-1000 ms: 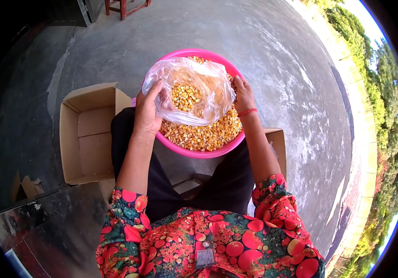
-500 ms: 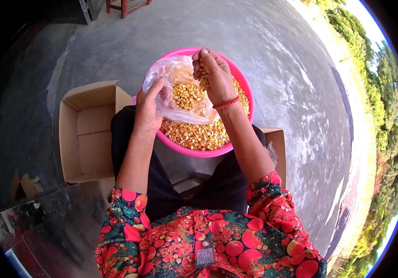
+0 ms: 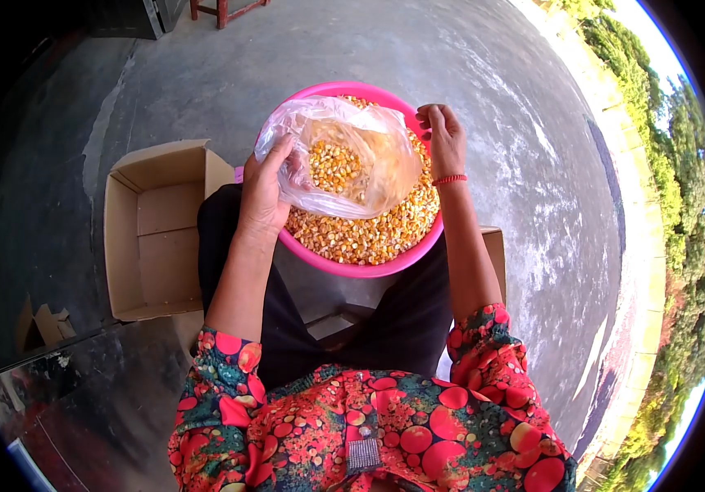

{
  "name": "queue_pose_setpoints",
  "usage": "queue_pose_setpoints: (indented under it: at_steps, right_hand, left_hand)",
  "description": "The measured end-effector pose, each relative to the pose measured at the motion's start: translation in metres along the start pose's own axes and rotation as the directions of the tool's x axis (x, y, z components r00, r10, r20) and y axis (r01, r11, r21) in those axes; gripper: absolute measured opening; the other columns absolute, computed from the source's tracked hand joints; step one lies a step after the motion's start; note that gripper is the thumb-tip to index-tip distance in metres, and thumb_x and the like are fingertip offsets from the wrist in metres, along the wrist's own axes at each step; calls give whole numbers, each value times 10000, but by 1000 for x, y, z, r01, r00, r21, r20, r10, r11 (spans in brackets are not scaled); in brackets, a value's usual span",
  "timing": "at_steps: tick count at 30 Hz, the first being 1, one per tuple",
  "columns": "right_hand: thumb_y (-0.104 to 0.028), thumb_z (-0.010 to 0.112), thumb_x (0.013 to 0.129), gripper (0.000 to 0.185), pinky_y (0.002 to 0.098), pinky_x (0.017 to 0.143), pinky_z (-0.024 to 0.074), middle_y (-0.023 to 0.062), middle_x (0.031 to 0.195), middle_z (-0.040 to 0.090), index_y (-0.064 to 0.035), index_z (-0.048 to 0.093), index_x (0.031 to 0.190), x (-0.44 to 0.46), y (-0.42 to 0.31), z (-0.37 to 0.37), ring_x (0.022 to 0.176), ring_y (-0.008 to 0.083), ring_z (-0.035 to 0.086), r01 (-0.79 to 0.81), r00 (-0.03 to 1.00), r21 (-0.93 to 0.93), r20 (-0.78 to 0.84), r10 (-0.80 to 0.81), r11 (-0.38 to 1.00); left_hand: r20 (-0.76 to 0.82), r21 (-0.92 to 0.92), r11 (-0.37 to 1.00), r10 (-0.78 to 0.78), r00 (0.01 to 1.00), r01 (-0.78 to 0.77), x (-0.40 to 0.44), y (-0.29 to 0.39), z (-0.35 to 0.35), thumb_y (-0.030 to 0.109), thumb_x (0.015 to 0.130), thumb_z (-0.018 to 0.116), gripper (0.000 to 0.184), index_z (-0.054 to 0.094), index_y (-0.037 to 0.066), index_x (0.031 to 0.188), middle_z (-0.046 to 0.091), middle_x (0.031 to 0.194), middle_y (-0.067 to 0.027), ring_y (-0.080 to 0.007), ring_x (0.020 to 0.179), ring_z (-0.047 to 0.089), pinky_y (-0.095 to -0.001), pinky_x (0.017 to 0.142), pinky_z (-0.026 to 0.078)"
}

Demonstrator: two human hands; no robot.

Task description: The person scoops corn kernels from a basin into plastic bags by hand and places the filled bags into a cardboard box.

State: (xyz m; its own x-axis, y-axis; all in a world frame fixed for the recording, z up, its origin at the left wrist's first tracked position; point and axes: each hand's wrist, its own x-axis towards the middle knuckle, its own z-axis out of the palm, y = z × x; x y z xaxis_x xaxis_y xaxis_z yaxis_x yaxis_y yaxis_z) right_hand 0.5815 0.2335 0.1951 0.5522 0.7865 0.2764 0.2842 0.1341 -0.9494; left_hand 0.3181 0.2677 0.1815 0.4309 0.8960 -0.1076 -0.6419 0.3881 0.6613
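Observation:
A clear plastic bag with corn kernels inside lies open over a pink basin. My left hand grips the bag's left edge, thumb on the outside. More loose kernels fill the basin below and around the bag. Over the basin's right rim is my right hand, apart from the bag, with a red bracelet at its wrist. Its fingers are curled in towards the left, and whatever they may hold is hidden.
An open cardboard box stands on the floor left of my legs. Another cardboard box shows partly beside my right leg. A red wooden stool is at the far top left. The basin rests between my knees.
My right hand, which held corn kernels above the bag, has moved right to the basin's rim. The bag's right side now shows fully. My left hand has barely moved.

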Motion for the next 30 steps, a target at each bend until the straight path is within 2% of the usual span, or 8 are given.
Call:
queue_pose_setpoints:
  at_steps: [3, 4, 5, 14, 20, 22, 26, 30]
  right_hand:
    - [-221, 544, 858, 320, 331, 838, 444, 122, 1078, 576, -29, 546, 1115, 2, 84, -26, 985, 234, 553, 43, 978, -345, 208, 32, 938]
    - [-250, 565, 837, 431, 386, 910, 406, 170, 1228, 480, -115, 473, 1236, -8, 81, -26, 1098, 307, 488, 299, 927, -564, 362, -95, 770]
    - [-289, 568, 830, 458, 404, 952, 374, 161, 1246, 467, -161, 456, 1255, -20, 80, -22, 1125, 346, 456, 285, 937, -667, 344, -54, 688]
    - [-322, 524, 845, 330, 381, 847, 444, 153, 987, 618, -96, 557, 1083, -50, 49, -6, 976, 270, 575, 236, 894, -616, 440, 80, 751]
    - [-126, 574, 834, 308, 310, 828, 456, 105, 1030, 605, -6, 537, 1115, -49, 65, -11, 915, 218, 575, 295, 834, -645, 533, 139, 705]
    - [-241, 540, 873, 253, 274, 679, 483, 77, 868, 644, -13, 603, 964, -51, 74, -8, 780, 176, 611, -7, 974, -154, 223, 42, 988]
    - [-184, 498, 894, 200, 211, 553, 427, 14, 739, 580, -9, 592, 923, -36, 64, -7, 629, 67, 519, -370, 928, 221, 129, 349, 902]
    - [-190, 473, 907, 150, 199, 393, 268, -13, 643, 485, -67, 553, 878, -15, 20, -15, 470, 53, 354, -423, 905, 470, 181, 384, 775]
  left_hand:
    - [-13, 6, 1000, 0, 1000, 0, -1, 1, 2, 178, 837, 593, 129, 549, 83, 912, 489, 670, 13, -79, 585, 497, -239, 421, 459]
    - [-8, 6, 1000, -1, 1000, 1, -2, 1, 3, 177, 836, 594, 129, 549, 84, 912, 489, 671, 13, -79, 584, 497, -241, 421, 456]
    - [-8, 8, 1000, -3, 1000, 3, -2, 1, 3, 177, 836, 594, 129, 549, 84, 912, 489, 671, 13, -79, 584, 497, -241, 421, 456]
    - [-9, 13, 1000, -15, 1000, 15, 0, 1, 2, 189, 833, 597, 134, 555, 84, 904, 489, 673, 12, -85, 578, 496, -249, 423, 446]
    - [-21, 21, 1000, -5, 1000, 5, -2, 2, 3, 193, 835, 596, 134, 556, 87, 906, 490, 672, 13, -83, 584, 500, -248, 421, 454]
    - [-17, 14, 1000, -7, 1000, 8, -2, 2, 2, 189, 837, 594, 127, 555, 88, 904, 491, 672, 14, -82, 585, 501, -245, 420, 453]
    - [-18, 13, 1000, -2, 1000, 3, -3, 2, 2, 188, 838, 592, 128, 557, 87, 909, 491, 672, 14, -81, 584, 501, -245, 421, 453]
    - [-8, 16, 1000, -3, 1000, 3, 0, 0, -1, 186, 839, 591, 138, 558, 86, 928, 490, 672, 15, -79, 584, 497, -243, 422, 453]
